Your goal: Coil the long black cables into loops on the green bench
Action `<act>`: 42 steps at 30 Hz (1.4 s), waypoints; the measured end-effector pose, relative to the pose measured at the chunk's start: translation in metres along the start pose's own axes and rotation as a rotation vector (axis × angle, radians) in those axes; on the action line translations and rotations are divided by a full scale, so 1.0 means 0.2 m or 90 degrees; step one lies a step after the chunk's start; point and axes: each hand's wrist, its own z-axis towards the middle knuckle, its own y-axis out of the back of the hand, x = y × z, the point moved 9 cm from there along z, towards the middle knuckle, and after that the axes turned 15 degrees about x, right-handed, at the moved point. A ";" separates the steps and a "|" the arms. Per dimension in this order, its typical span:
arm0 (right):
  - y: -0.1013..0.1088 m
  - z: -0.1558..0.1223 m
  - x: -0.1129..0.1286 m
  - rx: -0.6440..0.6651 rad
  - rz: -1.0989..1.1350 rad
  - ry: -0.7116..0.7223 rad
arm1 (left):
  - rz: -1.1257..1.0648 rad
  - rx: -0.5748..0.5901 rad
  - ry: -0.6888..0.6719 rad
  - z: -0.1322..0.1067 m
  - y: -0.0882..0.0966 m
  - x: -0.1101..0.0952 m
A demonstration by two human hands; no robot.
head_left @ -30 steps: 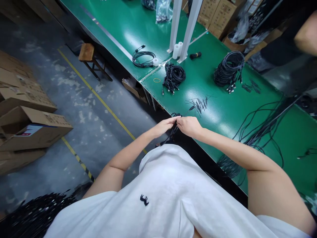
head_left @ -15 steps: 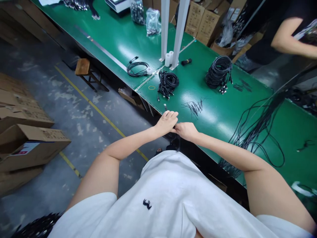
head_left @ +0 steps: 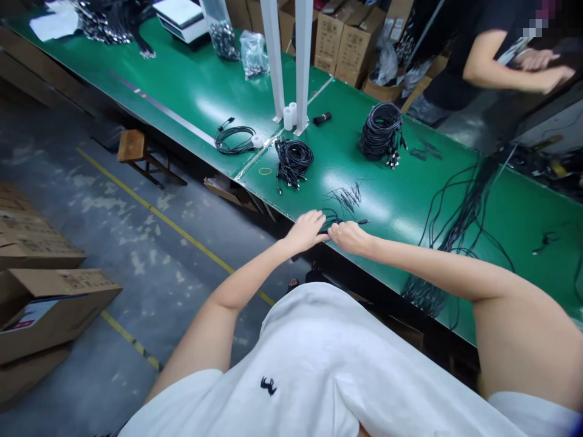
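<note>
At the front edge of the green table, my left hand is closed on a black cable, its thumb reaching toward the other hand. My right hand is also closed on this cable, knuckles up, close beside the left. Loops of the cable show just beyond my fingers, and one connector end sticks out past my right hand. My fingers hide the gripped stretch. A small pile of thin black ties lies just beyond. To its left rests a coiled bundle of black cables.
Another cable coil sits farther back. Long loose cables trail over the table at right. Two white posts rise from the table. A wooden stool and cardboard boxes stand left. Across the table is a co-worker's arm.
My view has shifted, so the table's things appear farther left. My hands have tilted, and cable loops with a connector now show over the table beyond them. The co-worker's arms have moved.
</note>
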 end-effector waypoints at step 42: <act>-0.37 0.09 -0.40 -0.029 0.477 -0.247 | -0.895 -0.014 0.198 0.39 -0.63 0.04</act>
